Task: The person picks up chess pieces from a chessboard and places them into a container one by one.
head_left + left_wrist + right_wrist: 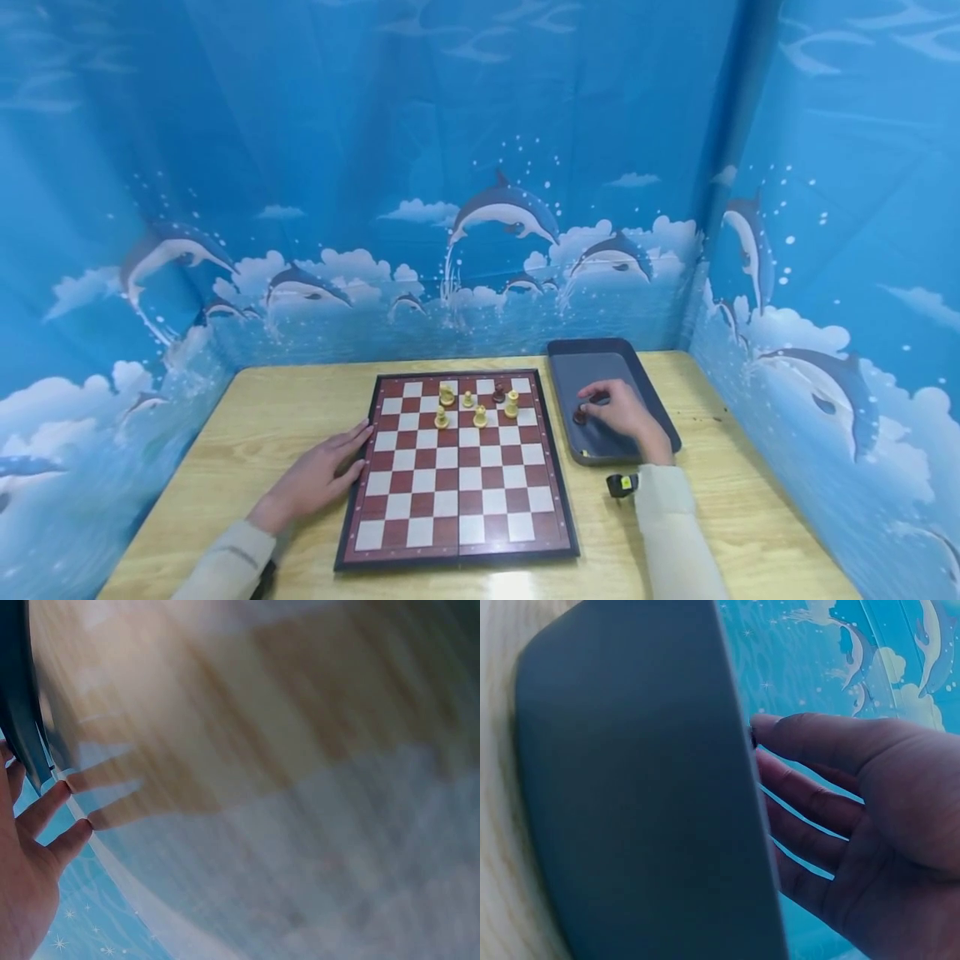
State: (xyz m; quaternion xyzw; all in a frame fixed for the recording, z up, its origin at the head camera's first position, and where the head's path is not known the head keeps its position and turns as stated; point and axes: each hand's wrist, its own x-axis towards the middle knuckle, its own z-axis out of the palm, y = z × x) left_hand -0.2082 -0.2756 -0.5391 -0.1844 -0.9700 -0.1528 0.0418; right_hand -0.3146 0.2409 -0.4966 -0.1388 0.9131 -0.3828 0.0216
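My right hand (621,412) is over the dark tray (555,358), thumb and forefinger pinching a dark brown chess piece (580,415). In the right wrist view the tray wall (645,780) hides nearly all of that piece. With fingers extended, my left hand (318,479) rests against the left edge of the chessboard (470,527). On the board's far rows stand several cream chess pieces, among them a knight (447,395), a rook (512,405) and a small pawn (468,400). One dark red-brown piece (498,393) stands beside the rook.
The wooden table (292,400) carries board and tray side by side. A small cream object (586,453) shows at the tray's near end. Blue dolphin-print curtains (360,208) enclose the table at the back and sides. A black wrist camera (621,485) sits by the right cuff.
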